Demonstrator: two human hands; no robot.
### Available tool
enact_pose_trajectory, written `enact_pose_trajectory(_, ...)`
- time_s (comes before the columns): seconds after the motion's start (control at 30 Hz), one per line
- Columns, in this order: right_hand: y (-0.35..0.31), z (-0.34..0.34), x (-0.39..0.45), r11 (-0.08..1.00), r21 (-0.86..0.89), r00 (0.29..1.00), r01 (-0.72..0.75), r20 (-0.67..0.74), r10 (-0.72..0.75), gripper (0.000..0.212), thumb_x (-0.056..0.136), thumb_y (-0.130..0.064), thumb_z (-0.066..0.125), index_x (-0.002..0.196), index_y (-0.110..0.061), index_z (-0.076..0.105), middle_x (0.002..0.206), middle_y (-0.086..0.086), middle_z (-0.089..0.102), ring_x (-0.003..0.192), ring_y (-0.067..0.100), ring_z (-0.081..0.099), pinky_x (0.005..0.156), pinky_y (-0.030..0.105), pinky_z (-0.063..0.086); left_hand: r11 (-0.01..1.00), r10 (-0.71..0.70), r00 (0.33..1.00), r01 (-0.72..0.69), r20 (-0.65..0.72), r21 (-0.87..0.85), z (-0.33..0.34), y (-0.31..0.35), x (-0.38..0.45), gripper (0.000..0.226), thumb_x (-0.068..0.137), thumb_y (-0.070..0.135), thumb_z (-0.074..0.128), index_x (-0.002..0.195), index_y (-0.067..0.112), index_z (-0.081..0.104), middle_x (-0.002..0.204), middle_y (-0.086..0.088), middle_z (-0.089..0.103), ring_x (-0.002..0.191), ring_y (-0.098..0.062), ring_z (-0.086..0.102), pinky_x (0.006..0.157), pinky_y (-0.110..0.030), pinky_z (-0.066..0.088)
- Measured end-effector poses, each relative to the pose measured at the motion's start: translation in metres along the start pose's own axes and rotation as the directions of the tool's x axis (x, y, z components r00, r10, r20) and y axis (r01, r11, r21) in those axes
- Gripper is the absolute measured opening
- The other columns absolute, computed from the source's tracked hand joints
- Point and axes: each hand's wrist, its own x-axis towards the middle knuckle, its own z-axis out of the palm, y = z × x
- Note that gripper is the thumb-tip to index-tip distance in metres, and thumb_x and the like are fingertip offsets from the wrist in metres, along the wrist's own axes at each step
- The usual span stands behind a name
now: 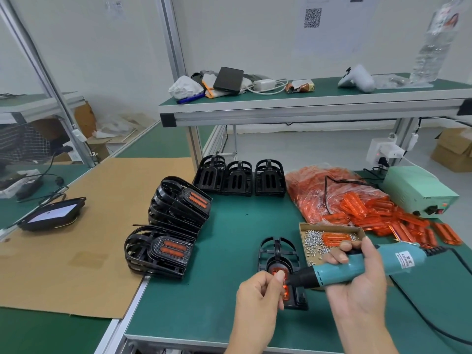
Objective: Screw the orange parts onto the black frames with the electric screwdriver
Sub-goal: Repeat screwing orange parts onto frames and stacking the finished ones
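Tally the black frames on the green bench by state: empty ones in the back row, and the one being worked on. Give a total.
Empty black frames in the back row: 3
Black frame being worked on, under the left hand and the electric screwdriver in the right hand: 1
Total: 4

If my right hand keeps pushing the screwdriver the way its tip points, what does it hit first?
Most likely the orange part seated in the black frame, right by the left hand fingers. The right hand aims the screwdriver leftward; depth is unclear.
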Motion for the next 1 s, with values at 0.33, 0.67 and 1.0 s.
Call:
enact_pose_trajectory(0.33, -0.001, -0.003, 0.006, 1.0, 0.019, 1.0, 0.018, -0.014, -0.018, 0.023, 0.097, -0.03, 0.065, 0.076, -0.022, 0.062, 0.077, -0.004, 0.055, 0.059, 0.008, 0.045, 0.057, 0.02, 0.045, 0.997, 0.052, 0.998, -0.049, -0.045, 0.059, -0.004, 0.001, -0.002, 0.044, 0.103, 0.048, 0.053, 0.067, 0.022, 0.056, 0.057, 0.009, 0.055, 0.054, -0.005, 0.042, 0.057, -0.017, 0.037)
enact_pose_trajectory(0.67, 0.0, -0.005, 0.005, 1.0, -0.013, 1.0, 0.001, 0.013, -0.001, 0.025, 0.098, -0.031, 0.064, 0.074, -0.023, 0.063, 0.077, -0.004, 0.057, 0.058, 0.008, 0.047, 0.057, 0.021, 0.047, 0.992, 0.074, 0.997, -0.071, -0.022, 0.108, -0.007, 0.001, 0.003, 0.045, 0.102, 0.049, 0.055, 0.07, 0.018, 0.055, 0.058, 0.009, 0.054, 0.056, -0.005, 0.042, 0.057, -0.021, 0.037)
enact_pose_trajectory(1.0, 0.001, 0.012, 0.031, 0.981, -0.189, 0.998, 0.053, 0.035, -0.047, 0.017, 0.098, -0.022, 0.068, 0.086, -0.018, 0.056, 0.075, 0.002, 0.061, 0.055, 0.011, 0.05, 0.055, 0.021, 0.047, 0.885, 0.249, 0.952, -0.298, 0.178, 0.357, -0.018, -0.01, 0.025, 0.017, 0.097, 0.043, 0.057, 0.088, 0.03, 0.063, 0.085, 0.017, 0.064, 0.084, -0.004, 0.055, 0.076, -0.02, 0.043)
